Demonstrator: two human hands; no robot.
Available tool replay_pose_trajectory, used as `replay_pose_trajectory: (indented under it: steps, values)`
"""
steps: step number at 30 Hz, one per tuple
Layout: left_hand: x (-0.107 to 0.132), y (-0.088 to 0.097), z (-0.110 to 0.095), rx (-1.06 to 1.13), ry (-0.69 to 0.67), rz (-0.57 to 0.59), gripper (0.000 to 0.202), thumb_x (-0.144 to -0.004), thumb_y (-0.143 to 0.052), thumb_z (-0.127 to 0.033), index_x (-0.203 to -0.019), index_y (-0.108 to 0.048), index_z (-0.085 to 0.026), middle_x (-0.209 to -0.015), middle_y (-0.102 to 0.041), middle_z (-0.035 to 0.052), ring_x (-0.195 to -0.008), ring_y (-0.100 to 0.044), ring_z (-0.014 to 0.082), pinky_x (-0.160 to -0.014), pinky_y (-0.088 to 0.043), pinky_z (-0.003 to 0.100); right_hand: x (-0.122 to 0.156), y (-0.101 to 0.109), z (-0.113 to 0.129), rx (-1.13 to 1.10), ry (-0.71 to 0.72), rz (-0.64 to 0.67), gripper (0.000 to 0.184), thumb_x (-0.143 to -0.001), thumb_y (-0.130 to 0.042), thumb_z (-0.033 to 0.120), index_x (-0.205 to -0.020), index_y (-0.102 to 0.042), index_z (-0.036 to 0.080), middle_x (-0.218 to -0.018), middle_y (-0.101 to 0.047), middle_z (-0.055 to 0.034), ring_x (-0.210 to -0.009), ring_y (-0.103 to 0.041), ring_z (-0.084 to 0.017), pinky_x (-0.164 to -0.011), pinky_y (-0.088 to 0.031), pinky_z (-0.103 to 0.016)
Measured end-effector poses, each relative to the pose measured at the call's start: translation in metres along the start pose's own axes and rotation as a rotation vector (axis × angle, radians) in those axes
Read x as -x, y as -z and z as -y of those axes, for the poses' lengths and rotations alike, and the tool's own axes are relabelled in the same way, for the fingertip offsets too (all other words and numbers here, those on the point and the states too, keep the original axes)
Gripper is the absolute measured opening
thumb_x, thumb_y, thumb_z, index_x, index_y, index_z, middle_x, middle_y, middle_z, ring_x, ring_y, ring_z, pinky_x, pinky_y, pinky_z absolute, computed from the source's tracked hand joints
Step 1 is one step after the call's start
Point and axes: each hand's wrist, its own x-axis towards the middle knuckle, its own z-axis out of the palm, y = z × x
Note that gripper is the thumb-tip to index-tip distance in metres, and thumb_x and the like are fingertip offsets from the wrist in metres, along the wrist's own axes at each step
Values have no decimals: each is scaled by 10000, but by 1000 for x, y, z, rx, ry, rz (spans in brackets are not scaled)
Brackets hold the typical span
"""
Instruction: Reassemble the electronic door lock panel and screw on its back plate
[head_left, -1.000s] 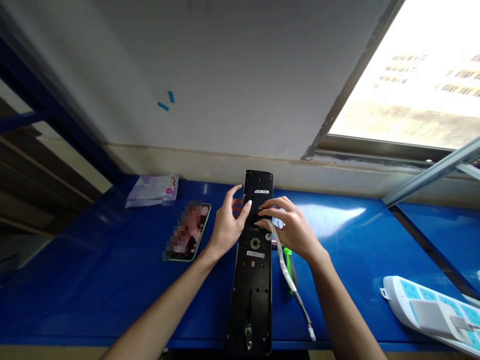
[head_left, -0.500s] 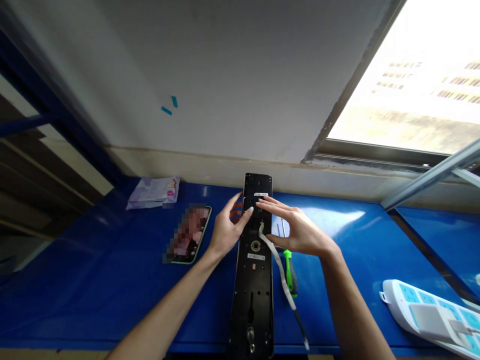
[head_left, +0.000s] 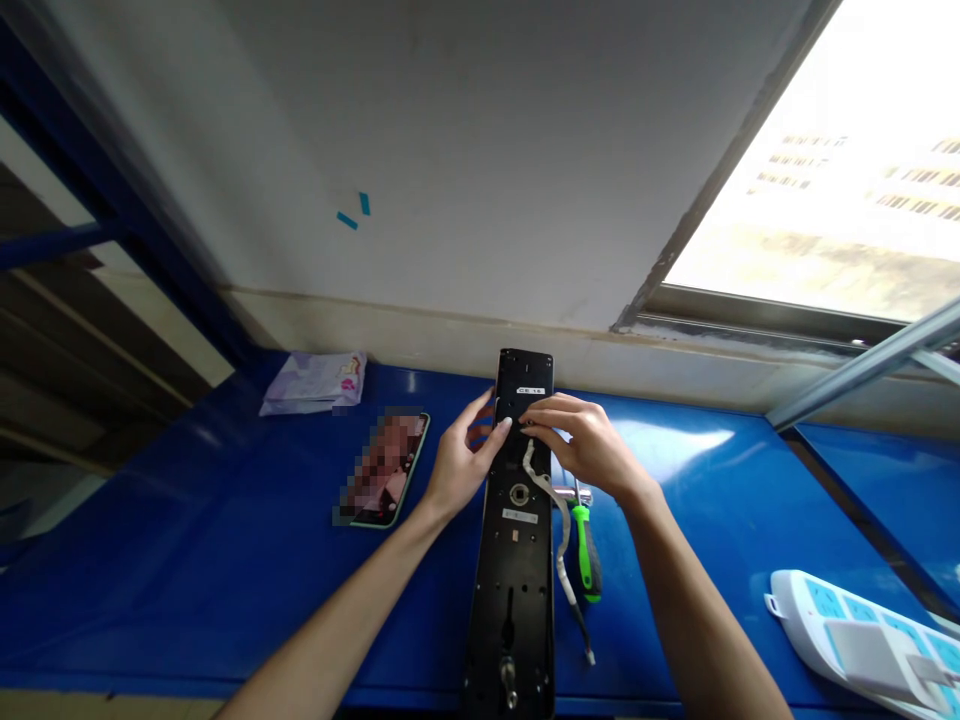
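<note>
A long black door lock panel (head_left: 517,590) lies with its back up, pointing away from me. It bears white labels, a round socket and a metal spindle near its close end. My left hand (head_left: 465,460) grips its left edge, with the thumb on top. On the upper part of the panel, my right hand (head_left: 589,440) has thumb and fingertips pinched together just above where the white-wrapped cable (head_left: 561,540) comes out. What the pinch holds, if anything, is too small to tell. The cable hangs over the right edge, its connector free.
A green and grey screwdriver (head_left: 587,550) lies right of the panel, beside a metal cylinder (head_left: 581,495). Left of it rests a phone (head_left: 386,470) on the blue table (head_left: 225,560), with a purple packet (head_left: 315,382) behind. A white power strip (head_left: 795,610) is at the right.
My right hand has turned from spread fingers to a pinch above the cable's exit. The cable's loose end has shifted. My left hand keeps its hold, and the whole view has moved slightly.
</note>
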Motion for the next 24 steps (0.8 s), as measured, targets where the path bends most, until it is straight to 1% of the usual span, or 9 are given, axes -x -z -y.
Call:
replay_pose_trajectory:
  steps: [5,9,12,16,20,24]
  values:
    - [0,3,0,2,-1,23,777,-887,-744,-559,-1513,-547,-144,-1366,-699,157,-960,-751,232,-867,-638,353,-3,1,0,-10,56,13,229,-1038,-559,179,-1033,-788,193,-1085,-815,-103,-1007,-752,-222,-916,-610,-360]
    - [0,2,2,30,2,27,784,-889,-747,-565,-1517,-549,-140,-1335,-715,152,-956,-746,239,-855,-642,362,-2,-3,-5,-36,85,-6,208,-1031,-574,171,-1058,-779,193,-1088,-817,-97,-1001,-762,-217,-912,-622,-354]
    - [1,0,5,52,-5,11,797,-883,-757,-569,-1520,-547,-140,-1387,-692,162,-1017,-749,266,-881,-644,377,2,-6,-9,-50,84,-41,185,-1019,-604,179,-1065,-781,210,-1082,-822,-87,-980,-773,-210,-896,-636,-345]
    - [2,-3,8,74,-6,-8,795,-884,-759,-570,-1528,-543,-159,-1458,-654,168,-1146,-734,316,-935,-641,410,6,-8,-8,-47,77,-80,189,-1015,-604,166,-1074,-777,215,-1076,-818,-92,-962,-764,-207,-882,-640,-350]
    - [3,-4,10,83,-15,-6,791,-899,-750,-556,-1549,-521,-168,-1471,-646,168,-1215,-712,339,-964,-636,430,6,-9,-6,-39,81,-110,174,-1005,-619,150,-1061,-775,203,-1058,-820,-93,-951,-757,-207,-871,-638,-348]
    - [4,-7,12,82,-36,-31,767,-913,-749,-533,-1547,-517,-168,-1465,-652,166,-1253,-696,343,-976,-634,423,7,-11,-5,-19,69,-152,137,-982,-662,149,-1030,-781,197,-1019,-824,-91,-917,-757,-208,-841,-638,-341]
